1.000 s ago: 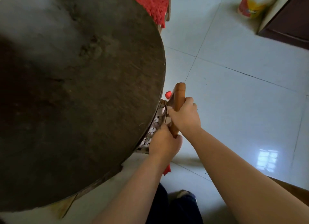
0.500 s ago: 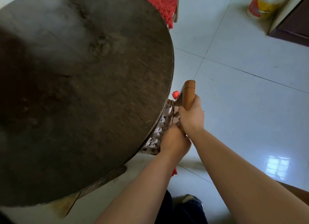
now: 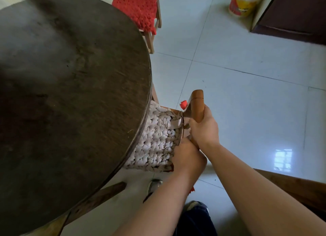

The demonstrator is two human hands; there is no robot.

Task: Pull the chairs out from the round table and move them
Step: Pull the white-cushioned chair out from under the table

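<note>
A dark round table (image 3: 70, 87) fills the left of the head view. At its right edge a wooden chair with a pale knitted seat cushion (image 3: 157, 140) sticks out partway from under the tabletop. My right hand (image 3: 204, 128) grips the chair's wooden top rail (image 3: 197, 103). My left hand (image 3: 187, 156) grips the same rail lower down, beside the cushion. A second chair with a red knitted cushion (image 3: 141, 8) stands at the table's far side, tucked against the edge.
White floor tiles (image 3: 247, 98) spread out to the right. A yellow and red bag (image 3: 243, 3) and a dark cabinet (image 3: 296, 15) stand at the top right. Wooden furniture (image 3: 299, 188) lies at the lower right. My shoes (image 3: 195, 205) are below.
The chair has slid out from under the table toward me, showing much more of its pale cushion. Both hands kept their grip on the rail.
</note>
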